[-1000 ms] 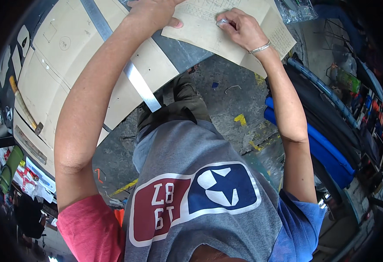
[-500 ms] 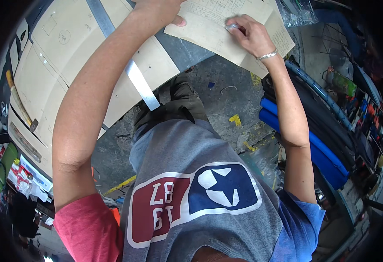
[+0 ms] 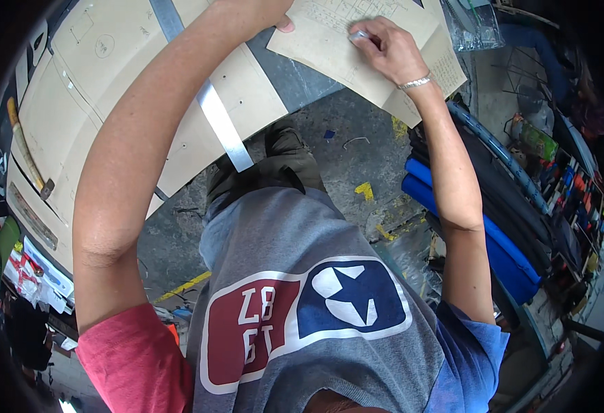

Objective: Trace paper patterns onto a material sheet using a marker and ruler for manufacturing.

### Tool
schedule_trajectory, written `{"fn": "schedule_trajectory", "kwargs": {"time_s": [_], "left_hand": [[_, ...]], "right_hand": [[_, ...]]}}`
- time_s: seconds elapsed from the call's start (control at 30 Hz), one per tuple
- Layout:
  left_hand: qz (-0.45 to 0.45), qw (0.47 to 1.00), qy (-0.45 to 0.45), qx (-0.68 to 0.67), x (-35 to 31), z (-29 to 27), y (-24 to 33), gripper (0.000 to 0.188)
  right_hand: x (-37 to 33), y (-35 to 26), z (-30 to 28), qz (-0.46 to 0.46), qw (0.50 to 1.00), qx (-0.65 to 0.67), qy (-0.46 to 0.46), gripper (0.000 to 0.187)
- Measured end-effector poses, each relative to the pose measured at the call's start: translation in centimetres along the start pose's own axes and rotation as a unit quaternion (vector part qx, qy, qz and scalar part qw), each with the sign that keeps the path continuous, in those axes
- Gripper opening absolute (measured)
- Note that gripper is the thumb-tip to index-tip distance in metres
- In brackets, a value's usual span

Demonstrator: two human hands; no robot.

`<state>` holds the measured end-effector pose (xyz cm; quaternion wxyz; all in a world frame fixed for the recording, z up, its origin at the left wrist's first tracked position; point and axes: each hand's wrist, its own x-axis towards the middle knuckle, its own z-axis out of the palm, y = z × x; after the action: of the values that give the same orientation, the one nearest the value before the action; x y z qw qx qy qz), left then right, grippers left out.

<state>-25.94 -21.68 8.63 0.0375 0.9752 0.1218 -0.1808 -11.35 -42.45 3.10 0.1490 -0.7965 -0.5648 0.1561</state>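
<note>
A beige sheet (image 3: 329, 58) with handwriting and drawn lines lies at the top, over the corner of a dark surface. On its left edge rests the thumb of my left hand (image 3: 250, 15). That hand looks open and flat, though the frame's top edge cuts off most of its fingers. My right hand (image 3: 395, 54) is closed in a pinch above the sheet, holding a small silvery piece (image 3: 359, 36); its kind is too small to make out. Under my left forearm, a flat metal strip (image 3: 223, 124) crosses larger beige panels (image 3: 247, 89), its near end jutting past their edge.
A hammer (image 3: 30, 148) with a wooden handle lies on the panels at far left, near a worn flat bar (image 3: 33, 213). Blue and black rolls (image 3: 481, 227) stand beside my right arm. A clear plastic bag (image 3: 474, 27) is at top right. Yellow marks (image 3: 364, 191) show on the floor.
My right hand has shifted slightly left and up over the sheet with the silvery piece. My left hand stays at the sheet's edge. The whole view has shifted a little.
</note>
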Motion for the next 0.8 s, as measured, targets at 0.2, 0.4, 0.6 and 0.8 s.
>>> {"fn": "schedule_trajectory", "kwargs": {"time_s": [0.2, 0.4, 0.6, 0.8], "left_hand": [[0.003, 0.998, -0.027, -0.051, 0.0, -0.3, -0.6, 0.083], [0.166, 0.955, 0.102, -0.223, -0.5, 2.5, -3.7, 0.084], [0.002, 0.997, -0.054, -0.046, -0.3, -1.2, -0.5, 0.085], [0.001, 0.997, -0.061, -0.045, -0.4, -1.9, -0.2, 0.084]], "right_hand": [[-0.1, 0.0, -0.2, -0.005, 1.0, 0.007, -0.004, 0.021], [1.0, -0.8, 0.3, -0.01, 1.0, 0.019, 0.01, 0.021], [0.0, 0.1, 0.7, -0.024, 0.999, 0.009, 0.02, 0.02], [1.0, -0.6, 0.5, -0.018, 1.0, 0.007, 0.016, 0.02]]}}
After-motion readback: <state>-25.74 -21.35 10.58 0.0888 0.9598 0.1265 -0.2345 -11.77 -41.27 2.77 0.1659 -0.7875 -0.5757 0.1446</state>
